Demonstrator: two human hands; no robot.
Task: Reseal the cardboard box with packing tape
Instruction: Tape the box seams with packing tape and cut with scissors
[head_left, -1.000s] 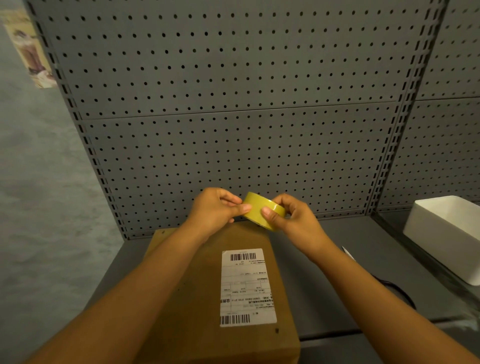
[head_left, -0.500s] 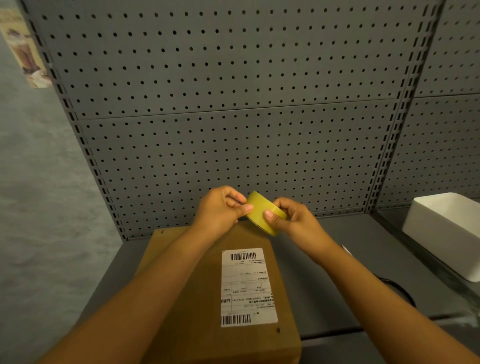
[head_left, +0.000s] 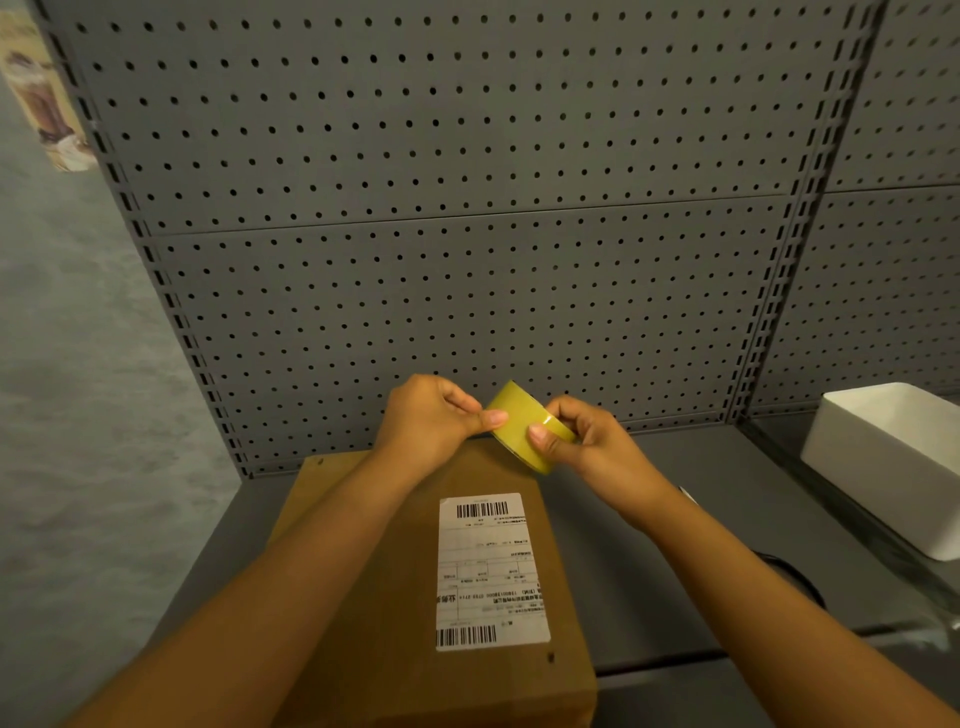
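A single head-worn camera looks forward and down from just behind both bare forearms, close over the brown cardboard box on the grey metal shelf. It faces the grey perforated back panel, which fills the upper frame beyond the hands. No second view overlaps it.

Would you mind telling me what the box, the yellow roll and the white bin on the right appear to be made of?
The box looks like matte brown cardboard, with a printed paper label stuck on top. The yellow roll, gripped by both hands, seems to be plastic packing tape: its surface is glossy and catches highlights. The white bin is probably smooth plastic, though coated metal cannot be excluded.
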